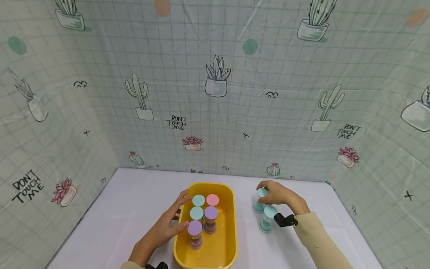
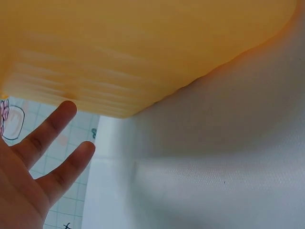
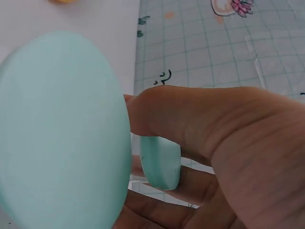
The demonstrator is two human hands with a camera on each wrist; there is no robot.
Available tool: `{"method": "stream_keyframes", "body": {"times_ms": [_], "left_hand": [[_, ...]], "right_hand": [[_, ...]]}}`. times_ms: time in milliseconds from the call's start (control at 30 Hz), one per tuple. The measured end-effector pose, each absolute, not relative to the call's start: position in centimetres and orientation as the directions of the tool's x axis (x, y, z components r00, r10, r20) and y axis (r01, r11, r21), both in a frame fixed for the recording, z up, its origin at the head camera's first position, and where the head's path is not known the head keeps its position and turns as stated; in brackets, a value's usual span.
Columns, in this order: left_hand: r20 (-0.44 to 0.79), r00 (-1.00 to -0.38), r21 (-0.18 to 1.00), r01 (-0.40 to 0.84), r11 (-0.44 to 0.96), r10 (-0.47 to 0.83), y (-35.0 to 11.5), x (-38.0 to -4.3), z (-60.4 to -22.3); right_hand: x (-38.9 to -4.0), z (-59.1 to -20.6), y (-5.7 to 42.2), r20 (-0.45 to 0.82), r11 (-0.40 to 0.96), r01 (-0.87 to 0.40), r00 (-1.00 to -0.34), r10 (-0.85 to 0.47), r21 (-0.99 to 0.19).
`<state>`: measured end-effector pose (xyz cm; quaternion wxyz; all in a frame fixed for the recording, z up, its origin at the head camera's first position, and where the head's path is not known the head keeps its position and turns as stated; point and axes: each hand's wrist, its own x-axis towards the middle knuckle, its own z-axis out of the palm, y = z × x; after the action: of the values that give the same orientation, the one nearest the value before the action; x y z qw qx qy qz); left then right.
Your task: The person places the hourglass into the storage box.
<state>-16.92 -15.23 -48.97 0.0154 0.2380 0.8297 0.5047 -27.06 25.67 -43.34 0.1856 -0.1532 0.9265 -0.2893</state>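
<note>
On the table at the right, my right hand (image 1: pixel 274 192) holds a teal-capped sand timer (image 1: pixel 259 207) with thumb and fingers around its upper part. In the right wrist view, the held timer's teal cap (image 3: pixel 161 162) shows between thumb and fingers. A second teal sand timer (image 1: pixel 265 225) stands upright just in front of it; its cap (image 3: pixel 62 133) looms large near the wrist camera. My left hand (image 1: pixel 164 225) is at the left side of a yellow bin (image 1: pixel 221 248), fingers spread, thumb and index finger at the rim. Its other fingers (image 2: pixel 71 167) extend beside the outer wall.
Inside the bin several sand timers stand upright: two teal-capped ones (image 1: pixel 198 200), a pink-capped one (image 1: pixel 212 200) and two purple-capped ones (image 1: pixel 195 228). A white cloth covers the table (image 1: pixel 134 194). Behind it hangs a cactus-print curtain (image 1: pixel 215 119), also along both sides.
</note>
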Motion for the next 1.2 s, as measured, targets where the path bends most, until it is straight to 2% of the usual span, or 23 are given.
{"method": "stream_keyframes", "body": {"times_ms": [433, 667, 1200], "left_hand": [[0.24, -0.877, 0.829, 0.408, 0.382, 0.415, -15.2, -17.0, -49.2], [0.248, -0.877, 0.826, 0.414, 0.382, 0.412, -15.1, -17.0, -49.1], [0.26, -0.873, 0.813, 0.428, 0.395, 0.412, -15.1, -16.9, -49.2]], "right_hand": [[-26.6, -42.8, 26.0, -0.241, 0.779, -0.143, -0.904, -0.354, -0.61], [-26.9, -42.6, 25.9, -0.201, 0.778, -0.2, -0.9, -0.386, -0.595], [-27.0, -39.8, 26.1, -0.162, 0.762, -0.242, -0.897, -0.412, -0.601]]}}
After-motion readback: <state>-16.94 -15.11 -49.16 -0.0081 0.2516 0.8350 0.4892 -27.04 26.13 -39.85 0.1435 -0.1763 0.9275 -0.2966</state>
